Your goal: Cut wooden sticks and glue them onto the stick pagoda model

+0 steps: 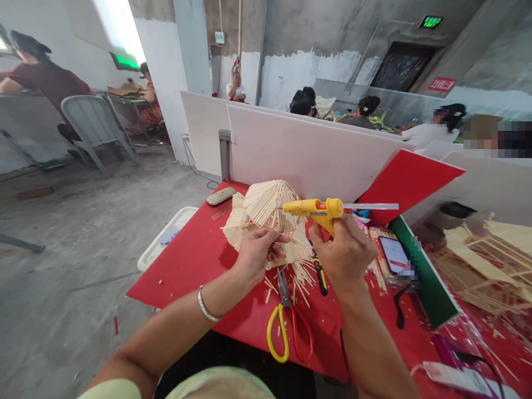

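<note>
My right hand (349,252) grips the handle of a yellow glue gun (310,209), with a clear glue stick (372,206) jutting from its back. The gun's nozzle points left, over a model built of thin wooden sticks (266,200) with sloping, roof-like faces. In front of that model, my left hand (260,249) is closed, thumb and forefinger pressed together; whatever lies between them is too small to make out. Scissors (285,299) with one yellow and one red handle lie nearer me, beside loose sticks (302,280). Dark-handled pliers (321,277) rest partly behind my right hand.
The red table (187,266) backs onto white partition boards (299,149). A grey-green case (221,196) sits at its far left corner. To the right are a phone (394,254), a green board (428,277) and a power strip (457,377). Several people sit beyond.
</note>
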### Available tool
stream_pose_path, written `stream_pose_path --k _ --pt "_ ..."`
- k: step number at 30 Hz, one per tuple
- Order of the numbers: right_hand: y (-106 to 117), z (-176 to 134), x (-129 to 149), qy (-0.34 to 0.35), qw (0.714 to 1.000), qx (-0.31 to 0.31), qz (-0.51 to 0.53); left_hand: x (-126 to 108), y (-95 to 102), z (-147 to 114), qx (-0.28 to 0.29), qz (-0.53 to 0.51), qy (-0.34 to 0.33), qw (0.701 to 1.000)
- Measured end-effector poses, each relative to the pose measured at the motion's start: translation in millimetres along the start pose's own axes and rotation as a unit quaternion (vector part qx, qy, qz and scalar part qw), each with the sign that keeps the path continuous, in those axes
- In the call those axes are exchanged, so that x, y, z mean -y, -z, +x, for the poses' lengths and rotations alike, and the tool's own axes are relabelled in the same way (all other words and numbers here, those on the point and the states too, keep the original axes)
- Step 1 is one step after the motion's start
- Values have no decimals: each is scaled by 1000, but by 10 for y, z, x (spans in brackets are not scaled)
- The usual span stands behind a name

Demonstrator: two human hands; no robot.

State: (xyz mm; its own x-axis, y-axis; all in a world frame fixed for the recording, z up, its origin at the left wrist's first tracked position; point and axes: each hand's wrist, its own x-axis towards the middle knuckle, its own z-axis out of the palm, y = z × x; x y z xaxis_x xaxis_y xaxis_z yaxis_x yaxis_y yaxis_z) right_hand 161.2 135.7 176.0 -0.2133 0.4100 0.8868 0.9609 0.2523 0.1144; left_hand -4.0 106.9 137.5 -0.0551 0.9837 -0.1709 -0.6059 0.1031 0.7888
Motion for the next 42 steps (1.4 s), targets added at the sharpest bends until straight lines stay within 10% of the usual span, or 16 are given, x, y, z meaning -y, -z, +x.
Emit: stream_pose_path --k 42 --pt "-72 -137 -96 -89 993 26 71 -4 -44 -6 -9 37 3 999"
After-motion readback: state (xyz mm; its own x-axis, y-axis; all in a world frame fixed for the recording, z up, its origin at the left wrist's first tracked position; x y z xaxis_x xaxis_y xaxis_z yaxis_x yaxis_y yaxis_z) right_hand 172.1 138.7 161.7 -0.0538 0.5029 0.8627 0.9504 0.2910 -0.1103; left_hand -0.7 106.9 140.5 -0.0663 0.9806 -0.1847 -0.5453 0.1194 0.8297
